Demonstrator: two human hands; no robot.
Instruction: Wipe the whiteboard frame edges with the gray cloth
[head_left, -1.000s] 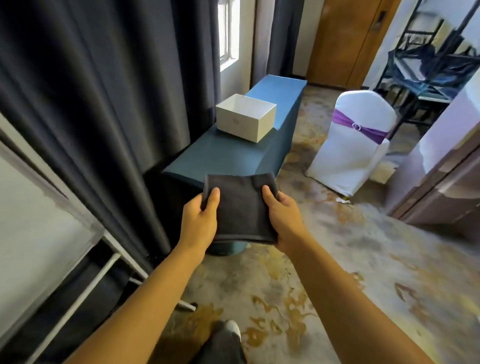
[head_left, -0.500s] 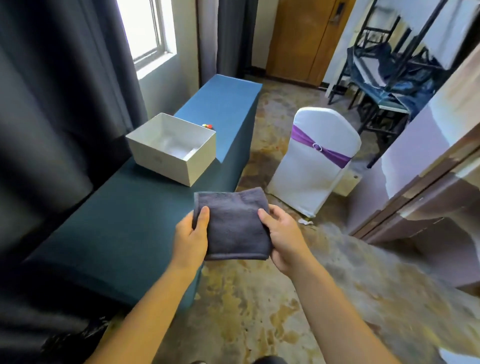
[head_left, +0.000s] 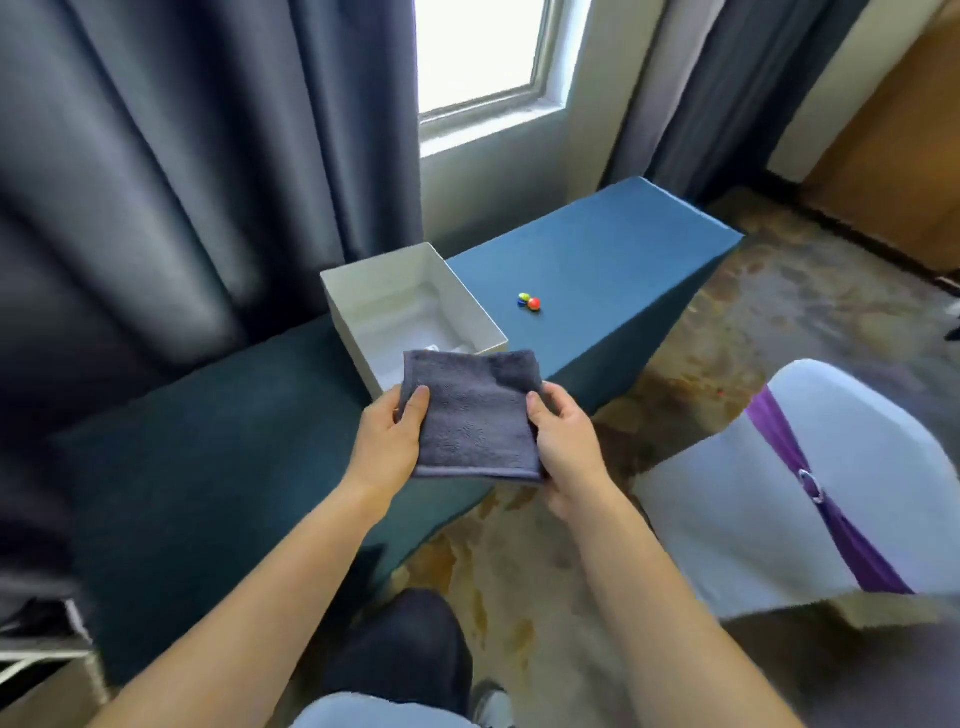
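Head view, looking down over both forearms. Far left, dark grey pleated curtains (head_left: 171, 171) hang from the top of the scene to the long counter draped in teal fabric (head_left: 218, 467), which runs from the near left toward the far right below a bright window (head_left: 483, 52). On the counter, about midway along it and beside the curtain, stands an open white rectangular cardboard box (head_left: 363, 306); its interior shows white walls and a pale lining or sheet at the bottom, and what else it holds cannot be told, since the near corner of the box is hidden behind the cloth. The folded, square dark-grey terry cloth (head_left: 475, 415) is held flat in the air above the near edge of the counter, just nearer than the box; its pile is slightly mottled, a stitched hem runs along the near edge, and the far edge curls a little. The left hand (head_left: 389, 441) grasps the left edge of the cloth, thumb on top and fingers beneath. The right hand (head_left: 563, 447) grasps the right edge in the same manner. Farther along the counter, right of the box and apart from it, lies a tight cluster of small round objects, blue, yellow-green and red (head_left: 529, 301), touching one another. Below the counter the floor is a mottled brown and beige carpet (head_left: 779, 312). At the near right stands a chair in a white fabric cover (head_left: 857, 467) tied with a purple sash (head_left: 810, 483) with a small silver buckle.
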